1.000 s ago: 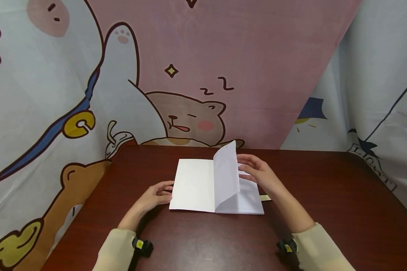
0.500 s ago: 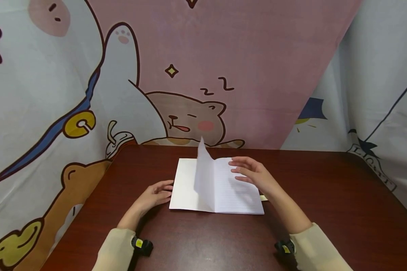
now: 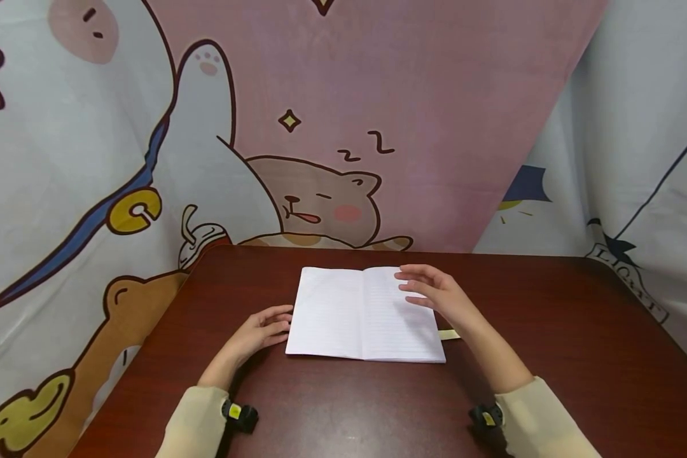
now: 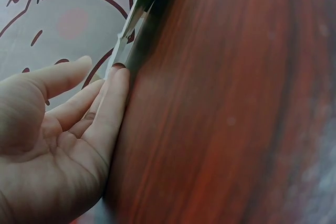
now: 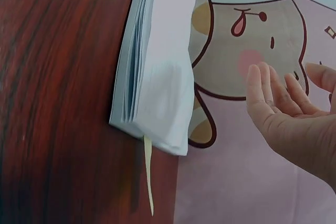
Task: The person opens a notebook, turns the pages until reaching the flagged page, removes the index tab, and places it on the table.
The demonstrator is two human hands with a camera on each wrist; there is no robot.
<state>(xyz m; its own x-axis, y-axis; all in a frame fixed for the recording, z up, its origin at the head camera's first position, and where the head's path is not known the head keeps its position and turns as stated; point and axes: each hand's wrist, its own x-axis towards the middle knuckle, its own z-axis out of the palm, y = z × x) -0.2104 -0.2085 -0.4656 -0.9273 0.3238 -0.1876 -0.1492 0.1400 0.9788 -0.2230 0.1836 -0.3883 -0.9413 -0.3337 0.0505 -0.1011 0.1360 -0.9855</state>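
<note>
An open notebook [image 3: 329, 315] with white lined pages lies flat on the brown table, both pages facing up. At its left edge, my left hand [image 3: 254, 332] rests with fingers loosely extended; in the left wrist view, fingertips [image 4: 119, 77] touch the cover's edge and the thumb stands apart. My right hand [image 3: 442, 299] hovers over the upper right of the right-hand page, fingers relaxed and holding nothing. The right wrist view shows this hand apart from the thick page block [image 5: 165, 72]. A pale yellow ribbon bookmark [image 3: 450, 334] sticks out from the notebook's right side.
The dark reddish-brown table [image 3: 332, 407] extends around the notebook on every side. Behind it hangs a cloth backdrop [image 3: 435, 127] printed with cartoon animals, meeting the table's far edge. Black camera straps sit on both wrists.
A page has turned over from right to left and now lies flat on the left side. The right hand has let it go and stays above the right page; the left hand has barely moved.
</note>
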